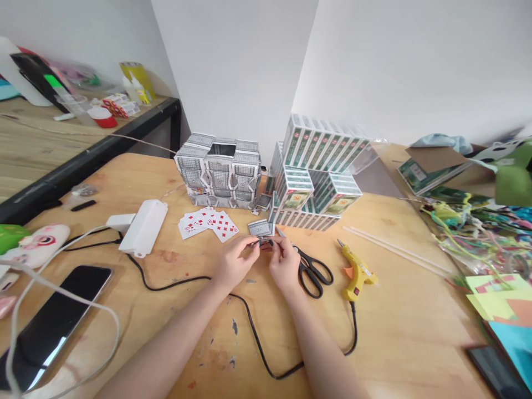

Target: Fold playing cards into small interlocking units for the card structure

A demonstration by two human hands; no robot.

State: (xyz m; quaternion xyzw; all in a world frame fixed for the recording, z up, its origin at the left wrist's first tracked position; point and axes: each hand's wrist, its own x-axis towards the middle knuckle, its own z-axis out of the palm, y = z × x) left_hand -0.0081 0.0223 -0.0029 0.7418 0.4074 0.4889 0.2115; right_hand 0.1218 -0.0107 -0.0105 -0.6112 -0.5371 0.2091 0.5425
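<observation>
My left hand point(236, 262) and my right hand point(285, 265) meet at the middle of the table, fingers pinched on a small dark piece point(266, 242) between them, too small to make out clearly. Just beyond it lies a patterned card piece point(260, 228). Black-handled scissors point(312, 271) rest by my right hand, their blades partly hidden. Face-up playing cards point(208, 221) are fanned out beyond my left hand. Behind them stands a box-like structure of folded cards point(220, 174) with a dark opening on top.
Stacked card boxes point(324, 166) stand at the back right. A yellow glue gun point(356, 271) lies right of the scissors, its black cable point(253, 327) looping below my hands. A white power strip point(144, 228) and a phone point(58, 321) are on the left; clear sticks point(394, 250) lie right.
</observation>
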